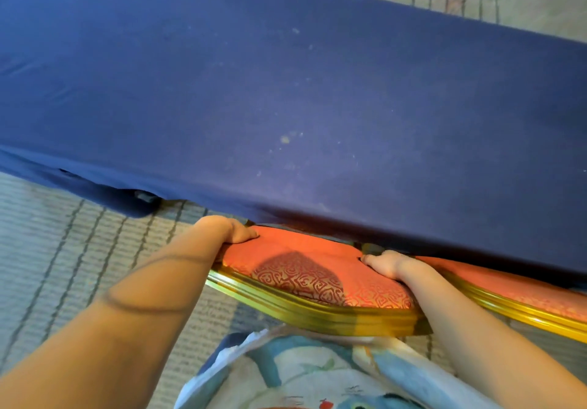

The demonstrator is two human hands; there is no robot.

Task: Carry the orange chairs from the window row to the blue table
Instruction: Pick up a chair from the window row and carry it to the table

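Your left hand [230,230] grips the left side of the orange chair [317,269], thumb on the cushion, other fingers hidden past the edge. Your right hand [386,265] clamps the right side, fingers curled onto the fabric. The chair's far part sits under the near edge of the blue table [286,91], its gold frame [317,313] toward you. A second orange chair [524,294] sits just beside it on the right, also partly under the cloth. Striped carpet [79,250] lies below.

Single head view, steeply downward, close over blue table [317,97]
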